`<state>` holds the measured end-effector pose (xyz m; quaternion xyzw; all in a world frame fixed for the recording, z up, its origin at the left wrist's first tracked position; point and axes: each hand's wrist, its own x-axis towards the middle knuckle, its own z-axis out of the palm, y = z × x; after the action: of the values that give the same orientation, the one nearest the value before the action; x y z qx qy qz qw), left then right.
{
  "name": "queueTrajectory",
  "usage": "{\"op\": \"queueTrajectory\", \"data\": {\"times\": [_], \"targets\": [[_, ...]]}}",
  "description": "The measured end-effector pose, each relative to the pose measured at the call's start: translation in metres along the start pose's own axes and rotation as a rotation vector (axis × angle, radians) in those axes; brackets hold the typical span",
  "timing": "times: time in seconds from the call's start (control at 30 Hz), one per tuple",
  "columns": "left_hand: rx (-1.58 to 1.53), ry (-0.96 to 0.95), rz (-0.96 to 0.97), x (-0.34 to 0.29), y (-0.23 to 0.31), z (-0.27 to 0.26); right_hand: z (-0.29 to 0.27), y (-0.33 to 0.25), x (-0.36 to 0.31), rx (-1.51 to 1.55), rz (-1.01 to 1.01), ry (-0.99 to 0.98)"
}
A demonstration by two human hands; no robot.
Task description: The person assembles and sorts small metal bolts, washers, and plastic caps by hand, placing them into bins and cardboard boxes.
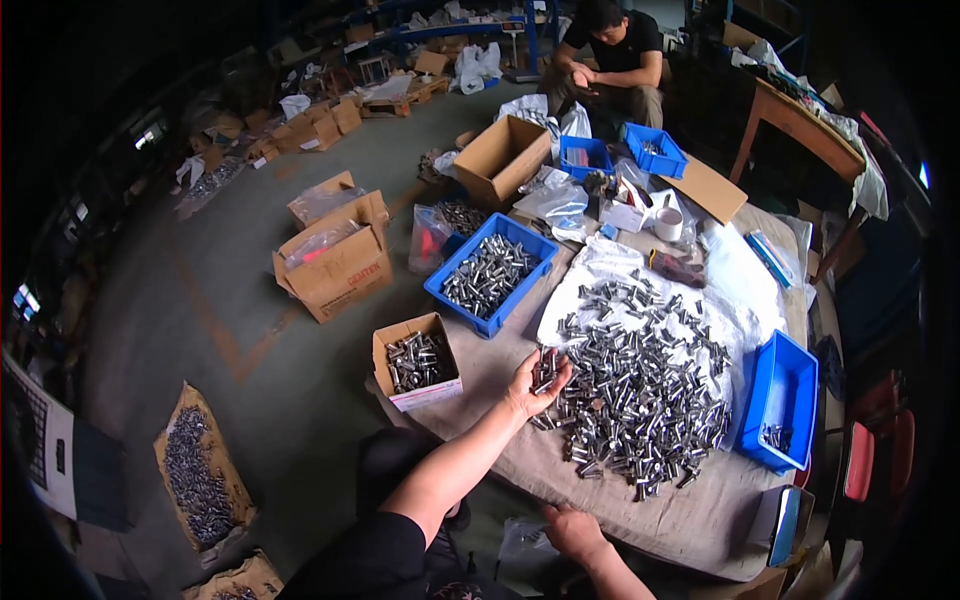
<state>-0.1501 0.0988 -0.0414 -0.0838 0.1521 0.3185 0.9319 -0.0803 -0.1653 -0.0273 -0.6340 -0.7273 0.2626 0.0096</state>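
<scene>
Left hand [533,392] cups metal pieces [545,369] beside the heap [650,400]

The left fingers curl round several bolt-like pieces at the heap's left side; the heap spreads over a white sheet [594,262] and the cloth-covered bench [510,445], toward its near edge. The right hand [577,533] is down by that near edge, and whether its fingers hold anything cannot be told. At the bench's left corner stands a carton [428,395]; a blue bin [788,385] sits along the right edge. The step in hand looks like picking pieces up by the handful; moving on would call for a snug palm so none drop.
</scene>
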Motion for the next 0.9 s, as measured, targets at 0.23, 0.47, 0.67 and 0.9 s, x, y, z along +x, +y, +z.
{"op": "queueTrajectory", "data": {"times": [0.23,0.47,0.67,0.9], "targets": [[0.078,-0.073,-0.197,-0.016,-0.004,-0.005,-0.014,-0.004,0.011,-0.022,-0.078,0.172],[1.061,-0.112,-0.009,-0.115,-0.054,0.037,-0.055,0.010,0.012,0.951,0.199,0.457],[1.601,-0.138,0.313,-0.179,-0.088,0.027,-0.086,-0.015,-0.010,1.405,-0.165,0.616],[1.900,-0.132,0.450,-0.211,-0.094,0.032,-0.091,-0.038,-0.010,0.915,-0.376,0.726]]}}
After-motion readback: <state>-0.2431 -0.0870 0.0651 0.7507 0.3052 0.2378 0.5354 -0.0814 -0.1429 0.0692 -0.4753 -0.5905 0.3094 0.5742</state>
